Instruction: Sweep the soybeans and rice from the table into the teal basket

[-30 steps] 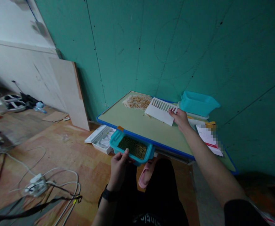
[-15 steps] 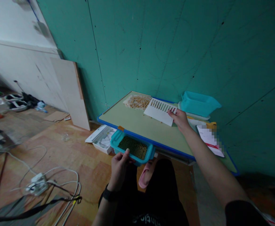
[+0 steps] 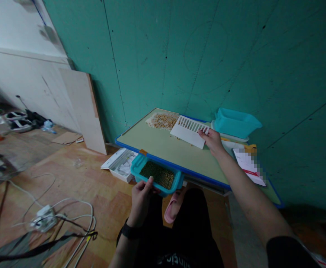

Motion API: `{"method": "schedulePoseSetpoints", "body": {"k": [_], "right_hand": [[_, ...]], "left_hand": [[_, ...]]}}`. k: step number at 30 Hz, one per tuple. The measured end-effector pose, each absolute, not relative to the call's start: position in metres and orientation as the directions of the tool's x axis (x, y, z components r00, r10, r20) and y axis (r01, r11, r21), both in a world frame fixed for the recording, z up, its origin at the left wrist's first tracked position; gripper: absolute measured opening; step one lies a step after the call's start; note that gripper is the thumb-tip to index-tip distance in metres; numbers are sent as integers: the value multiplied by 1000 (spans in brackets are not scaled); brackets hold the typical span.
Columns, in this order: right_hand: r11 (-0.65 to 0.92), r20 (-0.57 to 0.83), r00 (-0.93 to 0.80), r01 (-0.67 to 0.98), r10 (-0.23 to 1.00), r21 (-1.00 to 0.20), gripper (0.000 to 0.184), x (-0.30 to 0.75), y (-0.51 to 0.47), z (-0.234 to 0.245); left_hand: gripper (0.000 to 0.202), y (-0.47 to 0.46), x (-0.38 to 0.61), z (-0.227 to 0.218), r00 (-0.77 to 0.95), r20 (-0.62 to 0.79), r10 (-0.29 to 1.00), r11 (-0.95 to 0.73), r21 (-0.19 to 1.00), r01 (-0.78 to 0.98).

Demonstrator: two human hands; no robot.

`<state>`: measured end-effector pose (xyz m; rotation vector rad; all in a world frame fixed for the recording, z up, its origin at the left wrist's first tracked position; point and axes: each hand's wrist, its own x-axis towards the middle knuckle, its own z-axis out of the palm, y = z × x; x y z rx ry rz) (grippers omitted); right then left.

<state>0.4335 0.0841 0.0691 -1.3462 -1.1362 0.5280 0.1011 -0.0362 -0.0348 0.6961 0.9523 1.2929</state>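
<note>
My left hand [image 3: 142,195] grips the near rim of a turquoise plastic container [image 3: 134,168], thumb on top. Inside it lie many small green and yellowish beans [image 3: 157,175]. The container is just below the table's near edge. Over the table, my right hand [image 3: 211,140] pinches the right end of a white slotted plate [image 3: 187,134], with a row of long slots along its far side. Left of the plate, a heap of tan beans mixed with white grains [image 3: 163,121] lies on the pale tabletop [image 3: 149,137]. A few loose beans show along the plate's near edge.
A turquoise basin [image 3: 237,123] stands at the table's back right, with a pixelated sheet [image 3: 249,165] nearer me. An open white box [image 3: 121,169] is on the floor. Cables with a power strip [image 3: 44,217] lie lower left. A board [image 3: 80,108] leans on the wall.
</note>
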Motion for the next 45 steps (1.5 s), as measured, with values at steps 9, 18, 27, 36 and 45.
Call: {"method": "schedulePoseSetpoints", "body": {"k": [9,18,27,36,45], "right_hand": [[201,298,399,267,867,-943,57,427,83,71],[210,313,369,294,875,-932,64,415,84,72],[205,302,333,296,893,-933,63,405,76,78],[217,316,262,345,912,-913,58,403,60,82],[112,512,295,774,807,-623,32,409,-23,80]], "left_hand": [[49,-36,100,-34,15,-187,982,171,857,-487],[48,-36,100,-28,35,-194,980,185,847,-498],[48,-39,101,-24,32,-200,979,188,842,-506],[48,-38,99,-27,50,-170,984,173,859,-481],[47,-37,100,-25,47,-186,981,184,841,-509]]}}
